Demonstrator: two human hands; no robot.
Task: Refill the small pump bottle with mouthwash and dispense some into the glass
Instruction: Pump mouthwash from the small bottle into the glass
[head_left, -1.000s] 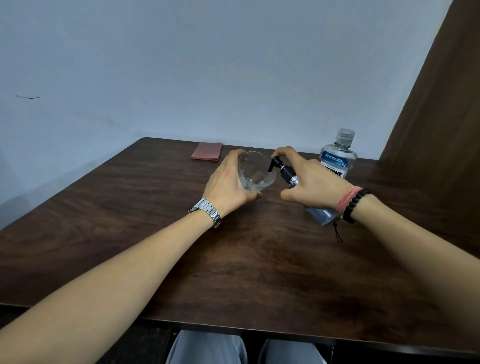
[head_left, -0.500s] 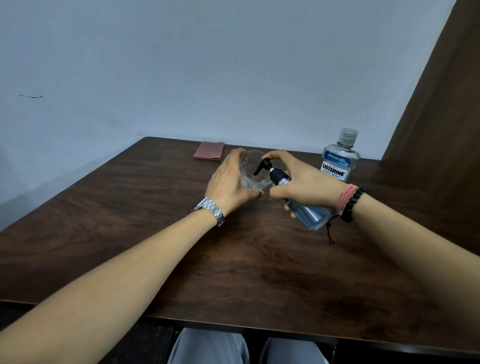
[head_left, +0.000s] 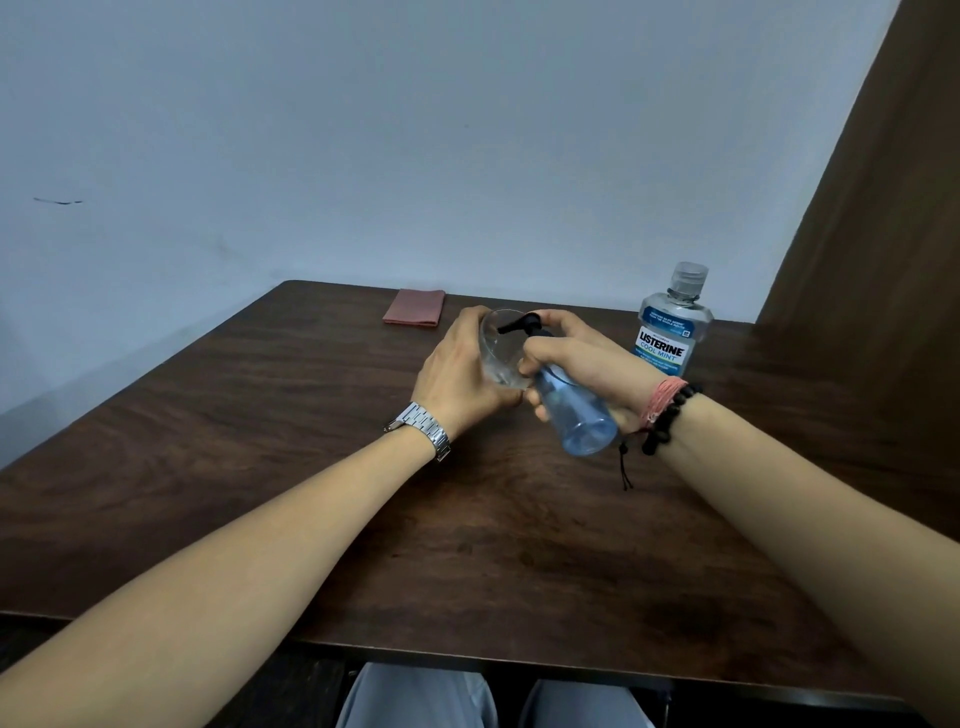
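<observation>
My left hand (head_left: 460, 371) grips a clear glass (head_left: 497, 349), tilted with its mouth toward the right, above the dark wooden table (head_left: 311, 467). My right hand (head_left: 582, 358) holds the small pump bottle (head_left: 574, 410), which has a black pump head and pale blue liquid inside. The bottle leans over so that its black nozzle reaches into the mouth of the glass. A finger of my right hand lies over the pump head. A little liquid shows at the bottom of the glass.
A large mouthwash bottle (head_left: 672, 325) with a clear cap stands upright at the back right of the table. A folded pink cloth (head_left: 414, 307) lies at the far edge. A brown panel (head_left: 883, 234) rises along the right side.
My right hand has swung the pump bottle leftward and tilted it further, bringing the nozzle from beside the glass into its mouth. My left hand kept hold of the glass.
</observation>
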